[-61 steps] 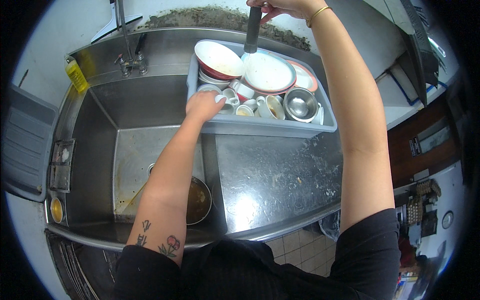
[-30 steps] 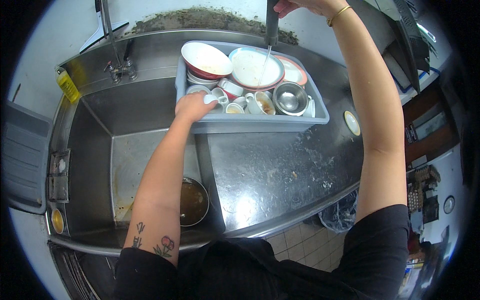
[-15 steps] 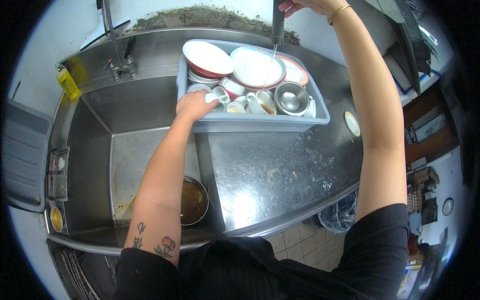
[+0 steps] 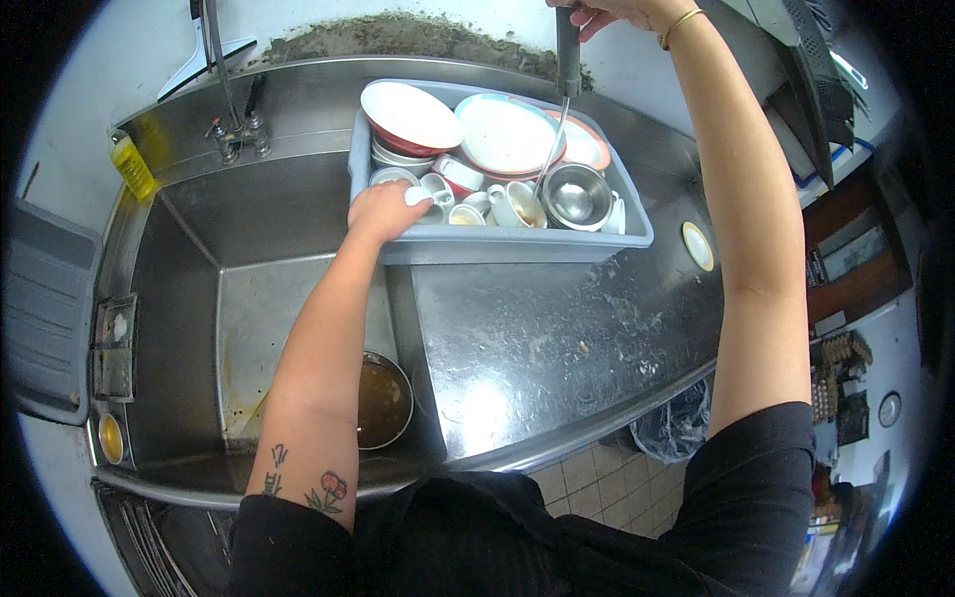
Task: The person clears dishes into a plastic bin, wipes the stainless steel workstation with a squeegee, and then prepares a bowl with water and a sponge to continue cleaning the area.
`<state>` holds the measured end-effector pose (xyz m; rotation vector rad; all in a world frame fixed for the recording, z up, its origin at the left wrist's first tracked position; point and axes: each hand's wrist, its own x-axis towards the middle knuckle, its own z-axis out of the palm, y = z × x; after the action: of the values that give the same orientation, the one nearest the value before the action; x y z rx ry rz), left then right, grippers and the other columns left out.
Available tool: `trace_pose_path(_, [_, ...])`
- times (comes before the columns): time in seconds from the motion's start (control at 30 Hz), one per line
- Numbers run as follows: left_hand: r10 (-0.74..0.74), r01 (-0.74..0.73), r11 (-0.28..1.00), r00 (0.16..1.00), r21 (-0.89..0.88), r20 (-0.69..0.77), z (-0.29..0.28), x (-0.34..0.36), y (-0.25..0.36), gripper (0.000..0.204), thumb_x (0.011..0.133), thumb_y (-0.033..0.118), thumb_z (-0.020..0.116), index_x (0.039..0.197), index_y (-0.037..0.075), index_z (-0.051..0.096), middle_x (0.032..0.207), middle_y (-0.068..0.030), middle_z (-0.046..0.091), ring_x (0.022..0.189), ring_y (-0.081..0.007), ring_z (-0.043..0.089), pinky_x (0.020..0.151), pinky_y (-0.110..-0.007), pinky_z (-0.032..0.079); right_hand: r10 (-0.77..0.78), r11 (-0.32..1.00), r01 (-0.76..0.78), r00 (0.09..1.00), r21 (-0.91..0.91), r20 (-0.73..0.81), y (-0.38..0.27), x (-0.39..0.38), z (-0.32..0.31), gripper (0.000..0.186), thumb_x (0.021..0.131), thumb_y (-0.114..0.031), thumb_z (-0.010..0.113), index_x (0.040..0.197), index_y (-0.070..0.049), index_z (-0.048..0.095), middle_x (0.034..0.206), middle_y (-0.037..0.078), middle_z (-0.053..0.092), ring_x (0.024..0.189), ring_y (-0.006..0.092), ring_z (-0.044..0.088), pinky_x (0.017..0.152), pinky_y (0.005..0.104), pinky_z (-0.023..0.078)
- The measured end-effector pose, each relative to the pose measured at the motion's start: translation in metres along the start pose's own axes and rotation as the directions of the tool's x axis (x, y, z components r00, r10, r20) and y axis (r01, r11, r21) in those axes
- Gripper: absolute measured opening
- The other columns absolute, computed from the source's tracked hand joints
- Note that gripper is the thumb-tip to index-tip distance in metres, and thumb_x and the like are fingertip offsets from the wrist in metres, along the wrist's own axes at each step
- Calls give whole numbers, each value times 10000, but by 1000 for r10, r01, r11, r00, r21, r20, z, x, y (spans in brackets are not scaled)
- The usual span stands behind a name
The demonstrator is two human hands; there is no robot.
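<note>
A grey plastic tub [image 4: 517, 245] full of dirty crockery sits on the steel drainboard. My left hand [image 4: 382, 211] is closed at its front left corner, with a small white piece of crockery [image 4: 418, 195] at the thumb; the fingertips are hidden. At the upper edge my right hand [image 4: 637, 14], partly cut off, grips a dark grey spray nozzle [image 4: 568, 60]. A thin stream of water runs from it toward a white cup [image 4: 515, 205] and a steel bowl [image 4: 578, 196]. Behind them lean white plates [image 4: 509, 134] and a red-sided bowl [image 4: 413, 114].
Left of the drainboard is a deep steel sink [image 4: 288, 298] holding a pot of brown liquid [image 4: 383, 403]. A tap [image 4: 239, 137] and a yellow soap bottle [image 4: 132, 167] stand at the back. A small oval dish [image 4: 697, 246] lies right of the tub.
My right hand has shifted slightly right with the nozzle. The stream now slants down between the cup and the steel bowl. My left hand stays at the tub's corner.
</note>
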<state>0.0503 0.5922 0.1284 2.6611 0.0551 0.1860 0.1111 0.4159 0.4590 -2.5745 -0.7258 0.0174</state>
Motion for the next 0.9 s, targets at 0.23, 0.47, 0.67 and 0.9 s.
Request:
trace_pose_path(0.23, [-18,17,1000,1000,20,17,-2,-1,3,534,792,531,530,1097,101,613,1056,-151,633,986,-311,596,847,-401,458,19,998,-22,998,-63,-56,0,3,-4,270,808,-45,583,1029,49,459,820,143,580,654,200,625,567,331,589])
trace_pose_path(0.47, [20,-20,1000,1000,-13,2,4,1,12,519,790,524,531,1049,84,625,1021,-155,641,969,-301,603,837,-395,462,22,995,-30,996,-96,-83,11,3,-13,248,809,-47,580,1011,48,471,781,137,592,640,206,632,555,331,585])
trace_pose_path(0.67, [4,-4,1000,1000,-4,-6,4,2,4,520,785,530,540,1067,102,627,1031,-148,640,966,-308,604,834,-400,463,27,1000,-27,997,0,-67,10,9,-10,225,808,-28,565,1003,37,475,765,129,591,635,206,630,548,351,588])
trace_pose_path(0.9, [21,-21,1000,999,2,-29,2,1,1,515,786,517,542,1026,71,629,1005,-160,644,952,-303,608,830,-395,466,-17,999,6,976,-51,-218,18,26,-4,231,795,-13,545,1018,23,495,768,135,609,628,245,657,537,363,584])
